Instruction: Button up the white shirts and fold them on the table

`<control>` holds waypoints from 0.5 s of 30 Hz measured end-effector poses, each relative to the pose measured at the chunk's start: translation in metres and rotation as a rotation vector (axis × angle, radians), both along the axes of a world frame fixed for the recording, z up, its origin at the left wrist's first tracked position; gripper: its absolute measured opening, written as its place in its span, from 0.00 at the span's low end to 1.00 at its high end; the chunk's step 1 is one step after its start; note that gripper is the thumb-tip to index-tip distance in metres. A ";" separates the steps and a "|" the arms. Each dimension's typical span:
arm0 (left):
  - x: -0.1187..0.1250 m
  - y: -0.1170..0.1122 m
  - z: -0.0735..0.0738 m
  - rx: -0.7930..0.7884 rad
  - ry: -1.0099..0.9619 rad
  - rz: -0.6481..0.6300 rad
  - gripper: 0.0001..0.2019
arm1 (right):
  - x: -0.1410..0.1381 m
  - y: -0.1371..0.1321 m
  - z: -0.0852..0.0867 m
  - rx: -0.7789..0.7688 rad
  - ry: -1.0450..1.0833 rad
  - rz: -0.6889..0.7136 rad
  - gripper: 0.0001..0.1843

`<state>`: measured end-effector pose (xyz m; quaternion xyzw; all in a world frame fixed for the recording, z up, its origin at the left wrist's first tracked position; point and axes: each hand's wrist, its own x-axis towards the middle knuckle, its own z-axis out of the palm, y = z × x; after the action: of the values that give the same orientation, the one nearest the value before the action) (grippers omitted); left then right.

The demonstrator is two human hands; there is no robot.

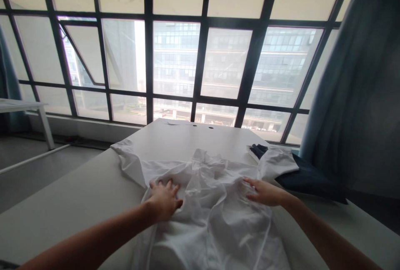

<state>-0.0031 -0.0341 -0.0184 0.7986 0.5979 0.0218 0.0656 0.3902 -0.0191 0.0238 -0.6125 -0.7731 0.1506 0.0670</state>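
A white shirt [200,207] lies spread on the white table, its collar toward the far side and its body toward me. Its cloth is wrinkled, most of all round the collar [208,163]. One sleeve [129,157] reaches out to the left, the other [278,162] to the right. My left hand [164,199] rests on the left chest of the shirt with fingers spread. On the right chest, near the sleeve, my right hand [264,192] touches the cloth with its fingers stretched out. Neither hand grips anything.
Dark blue cloth [309,176] lies on the table's right side, partly under the right sleeve. The white table [78,186] extends toward large windows [175,57]. Another white table [21,105] stands at left. A dark curtain [353,95] hangs at right.
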 end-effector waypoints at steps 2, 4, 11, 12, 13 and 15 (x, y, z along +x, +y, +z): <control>-0.024 0.018 0.005 -0.020 0.032 0.087 0.31 | 0.001 0.006 -0.004 0.025 -0.013 0.051 0.37; -0.056 0.041 0.010 -0.042 0.029 0.149 0.30 | 0.000 0.016 -0.006 0.066 -0.023 0.059 0.35; -0.180 0.121 0.025 0.080 0.036 0.419 0.23 | -0.030 0.062 -0.019 0.027 -0.036 0.133 0.36; -0.189 0.129 0.027 0.147 0.038 0.441 0.22 | -0.037 0.070 -0.023 0.009 -0.035 0.135 0.37; -0.193 0.135 0.029 0.208 0.038 0.452 0.22 | -0.043 0.079 -0.027 0.007 -0.038 0.121 0.38; -0.187 0.143 0.030 0.264 0.018 0.457 0.23 | -0.054 0.097 -0.036 0.035 -0.057 0.065 0.38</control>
<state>-0.1905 0.1089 0.0112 0.6445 0.7554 0.1070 -0.0510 0.3364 0.0784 -0.0122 -0.5896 -0.7969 0.1215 0.0510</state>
